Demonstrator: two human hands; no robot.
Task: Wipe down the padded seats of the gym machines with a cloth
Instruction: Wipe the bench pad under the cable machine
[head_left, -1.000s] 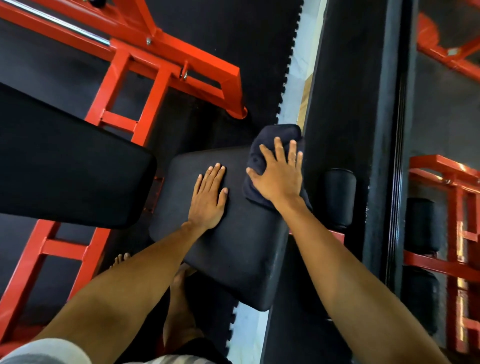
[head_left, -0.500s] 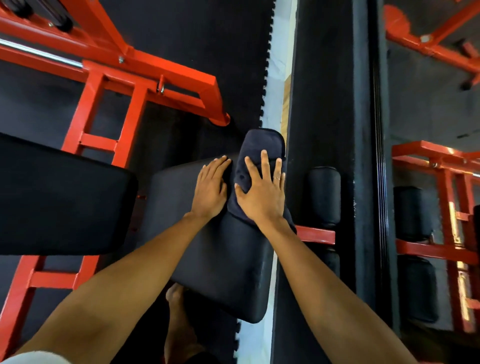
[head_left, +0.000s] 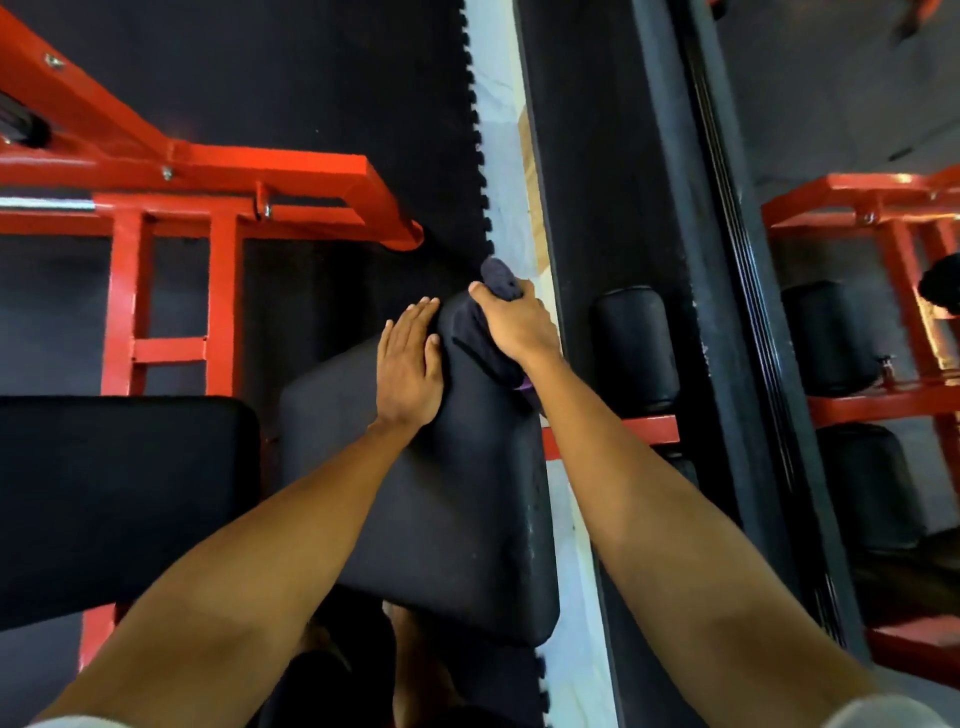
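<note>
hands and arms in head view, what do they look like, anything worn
Both forearms are bare. The left hand and right hand wear no gloves; no watch or band shows at either wrist. Pale fabric sleeve edges show at both bottom corners.

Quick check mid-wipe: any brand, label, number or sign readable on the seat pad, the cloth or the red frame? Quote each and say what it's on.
None: no readable text anywhere in this view.
The seat pad, cloth, red frame and roller pad show plain surfaces, with no print, sticker or plate visible.
</note>
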